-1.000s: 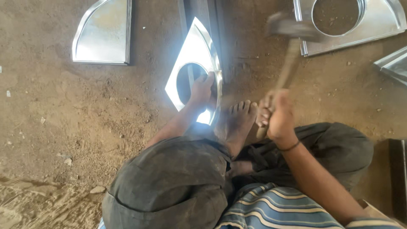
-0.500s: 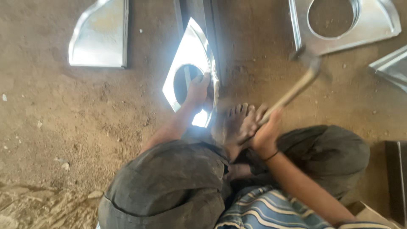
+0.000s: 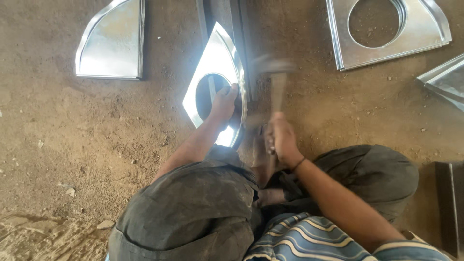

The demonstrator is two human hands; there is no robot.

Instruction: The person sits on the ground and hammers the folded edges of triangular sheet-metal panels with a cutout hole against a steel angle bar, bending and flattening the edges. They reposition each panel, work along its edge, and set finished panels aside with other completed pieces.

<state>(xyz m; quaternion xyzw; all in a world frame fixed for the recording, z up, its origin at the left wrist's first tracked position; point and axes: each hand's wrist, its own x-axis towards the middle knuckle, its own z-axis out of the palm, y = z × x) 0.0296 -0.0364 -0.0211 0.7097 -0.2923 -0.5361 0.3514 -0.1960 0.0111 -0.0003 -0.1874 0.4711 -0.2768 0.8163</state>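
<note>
Your left hand (image 3: 223, 102) clamps the cut-out sheet-metal panel (image 3: 212, 67); your right hand (image 3: 281, 137) grips the blurred hammer (image 3: 276, 79) just beside it. A metal rail (image 3: 223, 14) lies beyond; two similar panels sit well apart.

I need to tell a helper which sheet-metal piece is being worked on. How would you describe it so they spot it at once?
On the dirt floor, look just ahead of the seated person's knees. The sheet-metal piece has a round hole and stands tilted against a metal bar. It alone is gripped by the left hand; its neighbours lie flat.
</note>
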